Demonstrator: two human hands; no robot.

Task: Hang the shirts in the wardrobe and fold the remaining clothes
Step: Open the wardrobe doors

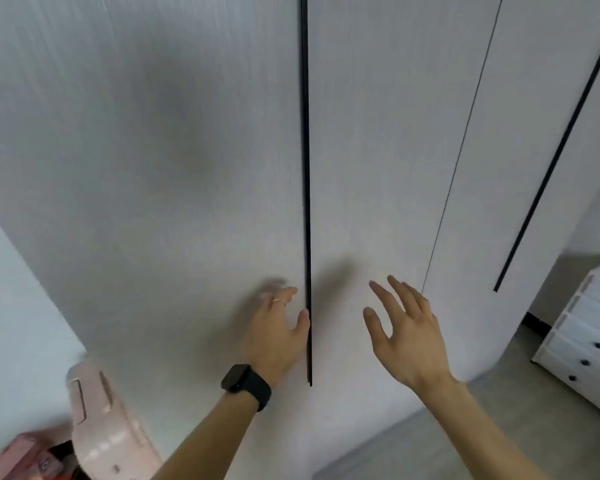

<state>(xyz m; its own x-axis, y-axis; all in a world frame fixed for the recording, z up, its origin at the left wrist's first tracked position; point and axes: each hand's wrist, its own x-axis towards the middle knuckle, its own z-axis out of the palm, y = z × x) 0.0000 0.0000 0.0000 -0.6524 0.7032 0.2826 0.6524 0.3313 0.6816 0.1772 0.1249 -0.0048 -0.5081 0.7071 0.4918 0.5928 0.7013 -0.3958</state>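
Note:
A tall white wardrobe (153, 168) fills the view, its doors closed. A thin black handle strip (305, 168) runs down the seam between the two nearest doors. My left hand (278, 334), with a black watch and a ring, lies flat against the left door, thumb at the strip. My right hand (402, 334) hovers in front of the right door (378, 133) with fingers spread, holding nothing. No shirts or other clothes are visible.
A pink suitcase (108, 427) stands at the lower left by the wall. A white chest of drawers (582, 341) with dark knobs stands on the right. A second black handle strip (555, 150) marks another door farther right. Grey floor (447, 445) lies below.

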